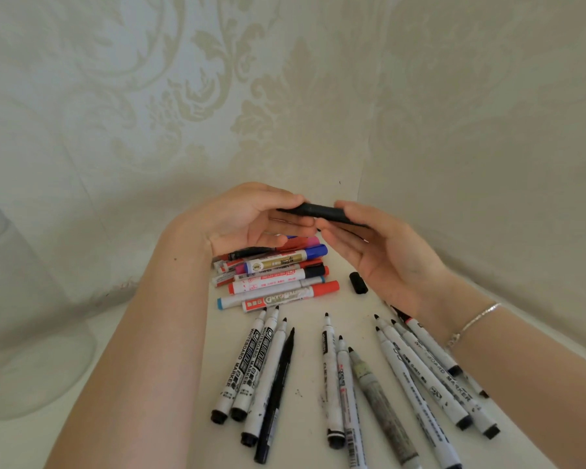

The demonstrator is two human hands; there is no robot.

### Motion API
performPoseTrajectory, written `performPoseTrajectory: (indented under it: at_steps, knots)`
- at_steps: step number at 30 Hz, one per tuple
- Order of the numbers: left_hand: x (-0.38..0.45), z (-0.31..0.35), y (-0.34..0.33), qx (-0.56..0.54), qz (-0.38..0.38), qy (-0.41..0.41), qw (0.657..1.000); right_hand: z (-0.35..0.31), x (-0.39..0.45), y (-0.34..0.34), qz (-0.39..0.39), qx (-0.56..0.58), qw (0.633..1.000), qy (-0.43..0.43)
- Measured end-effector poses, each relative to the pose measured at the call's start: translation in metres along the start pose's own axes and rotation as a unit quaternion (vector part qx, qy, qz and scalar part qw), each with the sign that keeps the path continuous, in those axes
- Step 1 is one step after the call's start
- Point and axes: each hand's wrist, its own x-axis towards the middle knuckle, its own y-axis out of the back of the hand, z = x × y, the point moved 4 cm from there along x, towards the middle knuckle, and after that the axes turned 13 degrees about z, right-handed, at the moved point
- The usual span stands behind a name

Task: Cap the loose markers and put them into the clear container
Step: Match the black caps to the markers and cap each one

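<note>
Both hands hold one black marker [322, 211] level above the table, near the back wall. My left hand [251, 218] pinches its left end with thumb and fingertips. My right hand [379, 255] grips its right part, palm up. Below them lies a pile of capped coloured markers [278, 275]. Several uncapped black-tipped markers [349, 374] are spread over the white table toward me. A loose black cap [358, 282] lies right of the pile. The clear container [24, 313] stands at the far left, blurred.
Patterned walls [285, 96] meet in a corner close behind the hands. The white table [305, 333] runs from that corner toward me. A thin bracelet [474, 321] is on my right wrist.
</note>
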Motion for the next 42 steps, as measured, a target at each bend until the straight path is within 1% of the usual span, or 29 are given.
performPoseTrajectory:
  at_steps: [3, 5, 6, 8, 9, 10, 12, 15, 18, 20, 23, 26, 28, 30, 32, 33, 34, 35, 36, 37, 39, 40, 42]
  knots:
    - [0.000, -0.002, 0.005, 0.074, 0.018, -0.008, 0.997, 0.001, 0.001, 0.001, -0.007, -0.100, 0.995, 0.024]
    - [0.002, -0.004, 0.006, 0.130, 0.042, -0.009, 0.991, 0.000, 0.002, 0.000, -0.009, -0.196, 0.980, 0.043]
    - [0.003, -0.005, 0.006, 0.149, 0.057, -0.009, 0.987, -0.002, 0.002, -0.001, 0.000, -0.254, 0.965, 0.064]
    - [0.006, -0.004, 0.001, 0.161, 0.087, -0.017, 0.983, -0.008, 0.004, -0.004, 0.028, -0.360, 0.923, 0.131]
    - [0.008, -0.003, -0.002, 0.159, 0.101, -0.024, 0.982, -0.010, 0.004, -0.006, 0.038, -0.389, 0.906, 0.163]
    - [0.009, -0.002, -0.005, 0.154, 0.112, -0.030, 0.981, -0.012, 0.005, -0.008, 0.044, -0.401, 0.896, 0.185]
    - [0.011, 0.000, -0.011, 0.140, 0.129, -0.044, 0.981, -0.015, 0.005, -0.012, 0.050, -0.394, 0.895, 0.205]
    - [0.013, 0.002, -0.015, 0.124, 0.143, -0.065, 0.980, -0.019, 0.005, -0.017, 0.059, -0.383, 0.897, 0.212]
    - [0.015, 0.002, -0.017, 0.124, 0.151, -0.076, 0.978, -0.017, 0.009, -0.015, 0.074, -0.351, 0.911, 0.202]
    - [0.016, 0.000, -0.019, 0.136, 0.156, -0.078, 0.975, -0.011, 0.011, -0.009, 0.087, -0.322, 0.927, 0.172]
    - [0.018, -0.001, -0.024, 0.149, 0.170, -0.079, 0.971, 0.001, 0.011, 0.003, 0.105, -0.246, 0.960, 0.087]
    - [0.018, 0.001, -0.034, 0.103, 0.202, -0.091, 0.970, 0.008, 0.012, 0.008, 0.122, -0.160, 0.979, 0.034]
    - [0.019, 0.001, -0.041, 0.074, 0.226, -0.106, 0.966, 0.011, 0.014, 0.008, 0.137, -0.120, 0.983, 0.030]
    - [0.021, -0.001, -0.042, 0.050, 0.260, -0.118, 0.957, 0.014, 0.014, 0.004, 0.116, -0.112, 0.987, 0.024]
    - [0.020, -0.001, -0.038, -0.018, 0.286, -0.124, 0.950, 0.012, 0.015, 0.001, 0.078, -0.144, 0.986, 0.030]
    - [0.019, 0.000, -0.033, -0.050, 0.297, -0.125, 0.945, 0.006, 0.018, 0.004, 0.084, -0.184, 0.978, 0.056]
    - [0.017, 0.002, -0.028, -0.058, 0.309, -0.131, 0.940, -0.004, 0.025, 0.010, 0.111, -0.234, 0.961, 0.098]
    - [0.016, 0.003, -0.023, -0.027, 0.320, -0.147, 0.935, -0.017, 0.033, 0.018, 0.151, -0.286, 0.935, 0.145]
    - [0.015, 0.005, -0.018, 0.047, 0.325, -0.173, 0.928, -0.030, 0.043, 0.029, 0.193, -0.335, 0.904, 0.184]
    - [0.015, 0.007, -0.014, 0.146, 0.316, -0.205, 0.915, -0.040, 0.052, 0.040, 0.223, -0.382, 0.873, 0.206]
    - [0.014, 0.009, -0.014, 0.319, 0.249, -0.246, 0.881, -0.052, 0.069, 0.060, 0.239, -0.477, 0.821, 0.204]
    - [0.014, 0.007, -0.015, 0.370, 0.203, -0.240, 0.874, -0.053, 0.078, 0.070, 0.231, -0.522, 0.799, 0.190]
    - [0.015, -0.002, -0.017, 0.434, 0.118, -0.189, 0.873, -0.052, 0.090, 0.083, 0.212, -0.591, 0.761, 0.165]
